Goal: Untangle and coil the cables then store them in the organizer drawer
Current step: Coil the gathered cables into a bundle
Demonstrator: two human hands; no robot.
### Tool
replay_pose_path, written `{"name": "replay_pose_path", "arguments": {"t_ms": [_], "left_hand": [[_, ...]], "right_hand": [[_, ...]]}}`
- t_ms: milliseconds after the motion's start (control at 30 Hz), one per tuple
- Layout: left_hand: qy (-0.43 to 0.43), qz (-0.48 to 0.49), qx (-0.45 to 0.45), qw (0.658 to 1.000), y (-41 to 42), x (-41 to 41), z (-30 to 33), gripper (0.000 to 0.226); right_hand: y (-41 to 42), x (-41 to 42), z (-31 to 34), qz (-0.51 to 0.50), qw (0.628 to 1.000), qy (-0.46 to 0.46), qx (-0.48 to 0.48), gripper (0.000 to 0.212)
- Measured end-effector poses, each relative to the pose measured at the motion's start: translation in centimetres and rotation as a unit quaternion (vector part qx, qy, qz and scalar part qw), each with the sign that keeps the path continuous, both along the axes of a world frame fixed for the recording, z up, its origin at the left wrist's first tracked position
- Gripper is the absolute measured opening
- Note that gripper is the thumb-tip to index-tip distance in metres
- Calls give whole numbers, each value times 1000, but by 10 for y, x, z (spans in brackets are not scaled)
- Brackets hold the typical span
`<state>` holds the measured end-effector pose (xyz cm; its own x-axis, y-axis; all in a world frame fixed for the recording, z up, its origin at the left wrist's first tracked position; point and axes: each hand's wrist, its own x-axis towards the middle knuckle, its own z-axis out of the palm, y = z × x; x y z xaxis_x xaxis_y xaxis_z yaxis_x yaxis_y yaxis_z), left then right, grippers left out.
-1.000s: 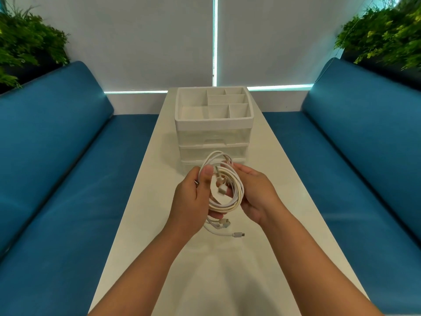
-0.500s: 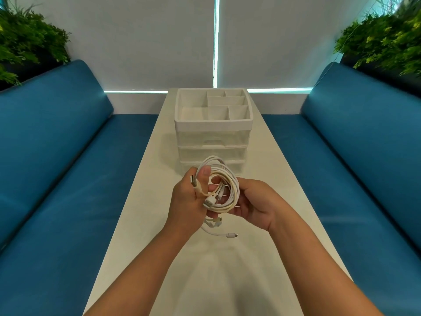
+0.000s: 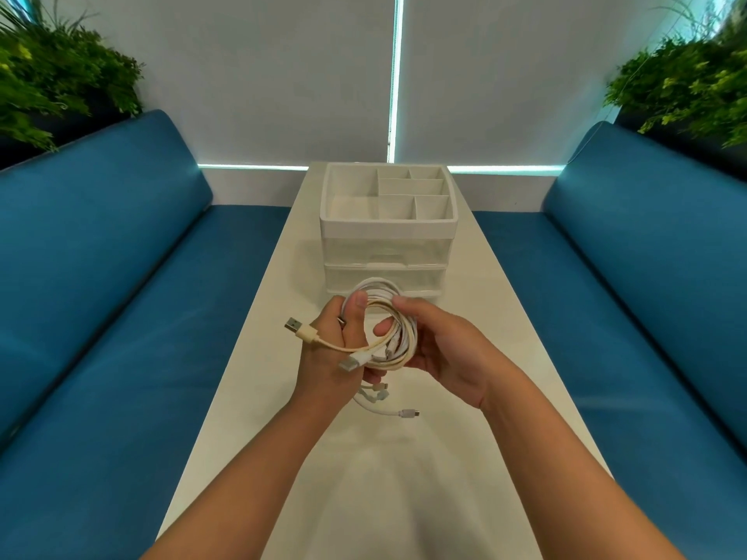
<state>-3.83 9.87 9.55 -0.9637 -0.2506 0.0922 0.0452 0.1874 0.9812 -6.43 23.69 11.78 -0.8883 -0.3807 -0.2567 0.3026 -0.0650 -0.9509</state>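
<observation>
While the cables are not yet sorted, 1 mixed bundle is held above the table [image 3: 258, 357], in front of the organizer.

Item 1, far left: a plant [image 3: 52, 82] behind a blue bench [image 3: 101, 276]; both are cut off by the frame edge.

Item 2: a cream USB plug [image 3: 300, 332], projected leftward past the left hand, apparently drawn free so that 1 cable can be told from the rest.

Item 3: the left hand [image 3: 331, 353], fingers curled round the near-left side of the bundle, thumb pressed across the top strands. The grip is judged to keep the loops from springing apart.

Item 4: the cable bundle [image 3: 398, 337], white and cream strands looped together and held upright between both hands. The number of cables cannot be told. A second plug [image 3: 355, 362] lies against the left palm; several small connectors [image 3: 408, 413] hang below, their types too small to read.

Item 5: the right hand [image 3: 440, 349], closed on the right side of the loops, forefinger laid on top and another fingertip inside the ring, judged placed to work strands loose.

Item 6: the organizer [image 3: 388, 232], with an open compartmented tray above 2 clear drawers, both appearing pushed in; the lower drawer [image 3: 424, 278] is partly hidden by the bundle. Drawer contents cannot be made out.

Item 7, far right: a second bench [image 3: 646, 297] and plant [image 3: 687, 82], likewise cropped.
</observation>
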Motion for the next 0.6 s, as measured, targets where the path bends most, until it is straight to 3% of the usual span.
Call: {"name": "replay_pose_path", "arguments": {"t_ms": [100, 233, 433, 533, 600], "left_hand": [[3, -3, 19, 1000, 2, -2, -2, 36], [1, 4, 60, 998, 2, -2, -6, 36], [16, 20, 14, 1000, 1, -1, -9, 32], [31, 34, -37, 998, -1, -4, -13, 31], [22, 35, -18, 999, -2, -5, -14, 29]], "right_hand": [[-3, 0, -1, -13, 999, 50, 3, 29], [-4, 0, -4, -11, 988, 126, 93, 35], [3, 0, -1, 69, 977, 134, 152, 26], [2, 1, 0, 67, 971, 135, 188, 23], [-1, 1, 0, 56, 967, 149, 199, 21]]}}
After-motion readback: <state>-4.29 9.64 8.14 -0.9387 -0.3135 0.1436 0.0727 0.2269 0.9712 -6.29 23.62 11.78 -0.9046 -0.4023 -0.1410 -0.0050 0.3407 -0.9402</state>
